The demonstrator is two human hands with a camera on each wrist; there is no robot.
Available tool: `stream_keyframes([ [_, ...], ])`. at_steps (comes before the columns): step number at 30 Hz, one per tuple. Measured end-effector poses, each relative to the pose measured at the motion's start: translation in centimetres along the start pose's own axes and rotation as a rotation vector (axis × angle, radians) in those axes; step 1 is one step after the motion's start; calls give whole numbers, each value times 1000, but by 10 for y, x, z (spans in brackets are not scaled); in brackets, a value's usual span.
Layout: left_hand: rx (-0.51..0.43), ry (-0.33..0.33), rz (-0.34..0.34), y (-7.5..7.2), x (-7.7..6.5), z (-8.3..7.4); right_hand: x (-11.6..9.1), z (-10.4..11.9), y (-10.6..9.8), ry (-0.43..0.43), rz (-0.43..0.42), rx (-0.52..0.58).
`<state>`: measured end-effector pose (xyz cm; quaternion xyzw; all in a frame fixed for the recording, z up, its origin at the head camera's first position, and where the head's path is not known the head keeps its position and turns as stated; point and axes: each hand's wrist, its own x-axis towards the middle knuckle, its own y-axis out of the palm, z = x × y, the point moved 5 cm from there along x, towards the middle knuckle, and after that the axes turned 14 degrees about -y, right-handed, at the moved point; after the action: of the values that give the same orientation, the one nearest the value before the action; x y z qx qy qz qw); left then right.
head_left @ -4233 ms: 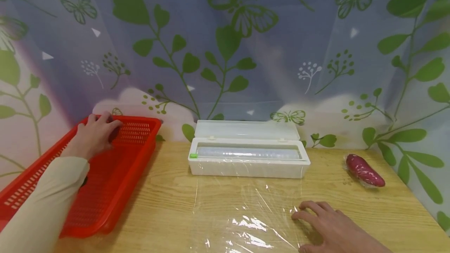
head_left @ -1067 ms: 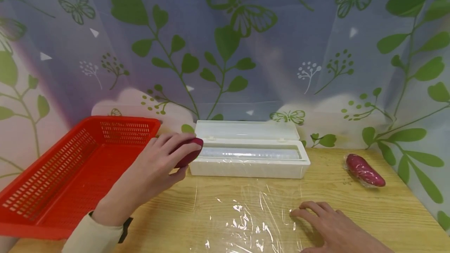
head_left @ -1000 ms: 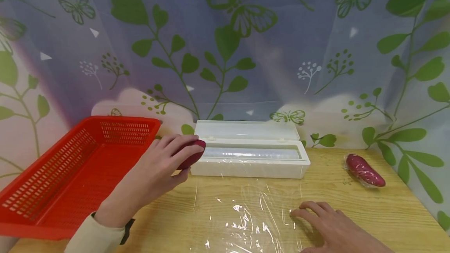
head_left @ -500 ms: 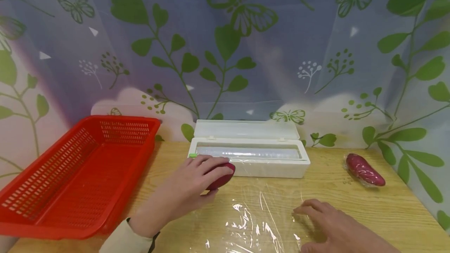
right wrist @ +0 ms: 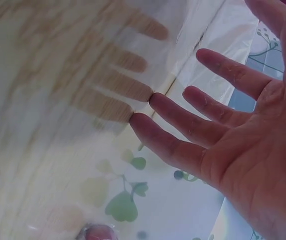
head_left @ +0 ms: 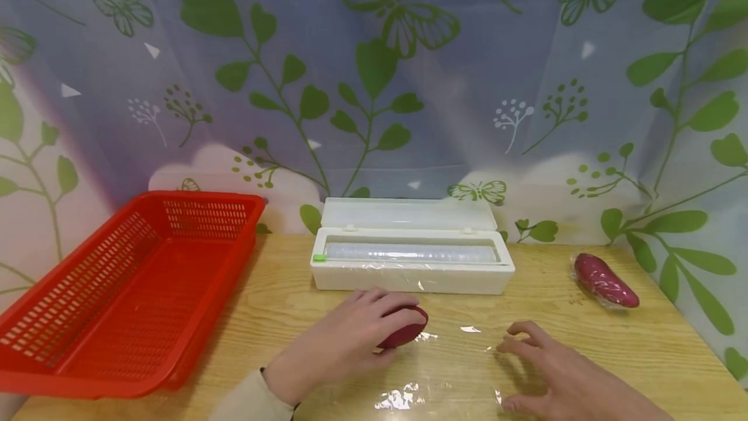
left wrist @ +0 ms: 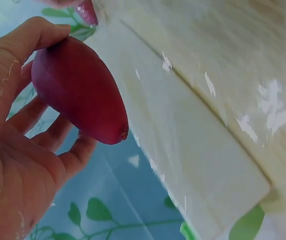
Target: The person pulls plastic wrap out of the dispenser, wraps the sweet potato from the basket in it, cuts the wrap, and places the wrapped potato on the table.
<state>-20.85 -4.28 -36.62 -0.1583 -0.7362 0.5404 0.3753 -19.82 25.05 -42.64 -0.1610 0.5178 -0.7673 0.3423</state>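
Observation:
My left hand (head_left: 345,336) grips a smooth purple-red sweet potato (head_left: 404,329) between thumb and fingers, over the clear cling film (head_left: 400,397) spread on the table. In the left wrist view the sweet potato (left wrist: 78,90) points its small stem nub away from the palm. To the right, my right hand (head_left: 563,372) is at the film's right edge with fingers spread and loosely bent. Fingertips of that hand (right wrist: 252,135) touch the surface in the right wrist view. Behind the film stands the white cling film dispenser (head_left: 409,279), lid up, its roll (head_left: 409,253) visible inside.
A red plastic basket (head_left: 219,307) with slotted sides stands at the left. Another sweet potato (head_left: 604,281), wrapped in film, lies at the right on the wooden table (head_left: 280,271). A patterned curtain (head_left: 409,115) hangs along the back, close behind the dispenser.
My left hand was in the basket, came out holding the sweet potato, then carried it right and nearer, past the dispenser to over the film. My right hand shifted slightly.

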Motion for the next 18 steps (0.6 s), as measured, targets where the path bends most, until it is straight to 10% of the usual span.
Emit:
stream_keyframes([
  [18, 0, -28, 144, 43, 22, -10, 0, 1, 5, 9, -31, -60],
])
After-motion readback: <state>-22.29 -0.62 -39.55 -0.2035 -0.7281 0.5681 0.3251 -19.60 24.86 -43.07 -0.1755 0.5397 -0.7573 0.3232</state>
